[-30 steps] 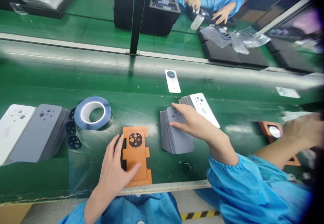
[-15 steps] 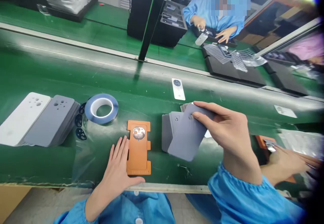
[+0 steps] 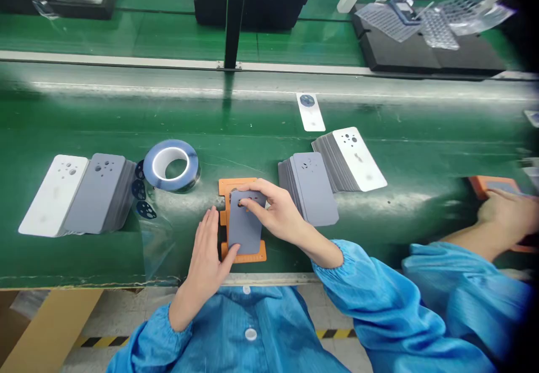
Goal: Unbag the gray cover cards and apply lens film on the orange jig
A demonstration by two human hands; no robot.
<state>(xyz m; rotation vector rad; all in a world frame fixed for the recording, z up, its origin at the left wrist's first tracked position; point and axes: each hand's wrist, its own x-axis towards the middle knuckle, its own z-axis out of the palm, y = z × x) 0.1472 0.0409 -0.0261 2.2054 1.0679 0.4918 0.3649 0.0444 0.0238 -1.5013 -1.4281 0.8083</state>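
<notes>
My right hand pinches the top of a grey phone back panel with camera holes. The panel lies over an orange fixture plate on the green bench, covering most of its middle. My left hand rests flat along the fixture's left side, fingers stretched, its thumb by the panel's lower left corner. Just right of my right hand is a stack of grey panels, with a stack of white-topped panels behind it. To the left sits a roll of blue tape.
More white panels and grey panels lie fanned at far left, beside dark camera-shaped stickers on clear film. A single white panel lies farther back. At right, a co-worker's hand holds another orange fixture. A black post rises behind.
My right hand has carried the grey panel left from beside the stack onto the orange fixture. My left hand stays at the fixture's left side. The view has tilted down and levelled.
</notes>
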